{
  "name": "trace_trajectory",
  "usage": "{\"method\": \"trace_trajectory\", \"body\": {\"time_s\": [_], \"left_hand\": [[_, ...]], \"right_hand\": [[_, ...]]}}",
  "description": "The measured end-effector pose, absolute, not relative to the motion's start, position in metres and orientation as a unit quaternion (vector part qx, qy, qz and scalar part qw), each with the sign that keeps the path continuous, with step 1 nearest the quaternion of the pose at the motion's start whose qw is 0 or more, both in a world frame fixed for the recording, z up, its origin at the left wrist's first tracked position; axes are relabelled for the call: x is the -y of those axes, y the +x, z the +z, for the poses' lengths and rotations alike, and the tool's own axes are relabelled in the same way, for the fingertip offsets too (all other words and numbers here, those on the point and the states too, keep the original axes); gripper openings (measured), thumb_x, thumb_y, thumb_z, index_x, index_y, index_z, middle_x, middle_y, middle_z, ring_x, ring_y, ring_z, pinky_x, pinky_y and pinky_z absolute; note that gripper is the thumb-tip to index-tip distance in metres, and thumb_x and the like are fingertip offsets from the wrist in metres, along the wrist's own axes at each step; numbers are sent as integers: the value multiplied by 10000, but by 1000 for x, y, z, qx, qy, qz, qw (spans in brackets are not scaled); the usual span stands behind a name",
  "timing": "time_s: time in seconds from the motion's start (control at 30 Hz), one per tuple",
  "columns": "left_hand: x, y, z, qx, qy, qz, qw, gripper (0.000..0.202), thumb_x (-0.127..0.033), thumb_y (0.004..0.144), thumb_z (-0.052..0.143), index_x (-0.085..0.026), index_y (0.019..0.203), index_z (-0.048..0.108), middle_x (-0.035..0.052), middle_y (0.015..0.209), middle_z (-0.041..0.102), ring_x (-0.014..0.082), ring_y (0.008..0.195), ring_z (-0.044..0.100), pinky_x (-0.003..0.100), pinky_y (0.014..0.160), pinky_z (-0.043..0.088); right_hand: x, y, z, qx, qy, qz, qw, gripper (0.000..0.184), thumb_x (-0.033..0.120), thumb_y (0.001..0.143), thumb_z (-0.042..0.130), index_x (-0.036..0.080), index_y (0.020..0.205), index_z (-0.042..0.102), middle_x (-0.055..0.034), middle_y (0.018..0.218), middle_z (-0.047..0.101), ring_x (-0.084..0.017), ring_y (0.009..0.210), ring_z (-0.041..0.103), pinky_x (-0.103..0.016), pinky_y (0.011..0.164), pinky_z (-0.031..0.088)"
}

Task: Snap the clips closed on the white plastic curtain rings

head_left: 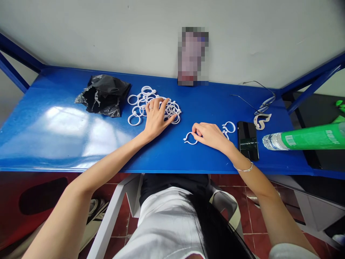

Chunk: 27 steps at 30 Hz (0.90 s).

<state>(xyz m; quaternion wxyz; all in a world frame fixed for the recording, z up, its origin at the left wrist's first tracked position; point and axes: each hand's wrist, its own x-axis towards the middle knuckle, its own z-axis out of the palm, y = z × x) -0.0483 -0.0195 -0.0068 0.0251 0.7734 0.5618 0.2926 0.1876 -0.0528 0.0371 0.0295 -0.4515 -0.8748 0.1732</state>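
finding right hand point(208, 135) clamped by thumb and fingertips on a white ring point(192, 144), just right of centre on the blue table point(212, 162); left hand point(156, 118) with fingers apart on the pile of white rings point(142, 104), left and farther off. at risk: dragging several out together, because of overlap (hooked or merely stacked, cannot tell); also dropping the held one, through pinching one thin edge. appearing slim, plain, seemingly gapped at left, with small knobbed ends.
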Motion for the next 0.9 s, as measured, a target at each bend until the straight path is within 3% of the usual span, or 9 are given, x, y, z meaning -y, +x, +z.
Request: {"method": "trace_trajectory", "body": {"time_s": [0.17, 0.4, 0.67, 0.9], "left_hand": [[24, -46, -3, -469, 815, 339, 39, 440, -489, 929, 479, -189, 1243, 553, 152, 1204, 585, 297, 1157, 520, 472, 1018, 345], [34, -40, -1, -292, 881, 356, 111, 459, -525, 900, 538, -174, 1188, 605, 131, 1099, 637, 258, 1075, 570, 422, 958, 427], [41, -35, -3, -262, 859, 399, 184, 375, -371, 929, 553, -175, 1245, 599, 133, 1108, 649, 217, 1026, 613, 375, 892, 501], [45, -34, 3, -263, 843, 401, 244, 282, -259, 958, 507, -155, 1177, 651, 126, 1110, 675, 188, 1034, 642, 313, 903, 516]], "right_hand": [[56, 181, 21, 833, -488, 188, 181, 94, 270, 909, 527, 204, 852, 563, 25, 621, 550, -127, 565, 520, -236, 535, 366], [55, 176, 15, 729, -502, 293, 361, 174, 362, 884, 579, 205, 813, 553, 30, 615, 567, -103, 539, 511, -228, 526, 405], [58, 170, 7, 652, -493, 426, 388, 251, 433, 843, 627, 204, 791, 536, 22, 627, 614, -114, 536, 583, -236, 518, 456], [58, 171, 5, 658, -483, 432, 383, 224, 420, 855, 619, 208, 826, 553, 20, 646, 628, -126, 571, 607, -248, 542, 485]]}}
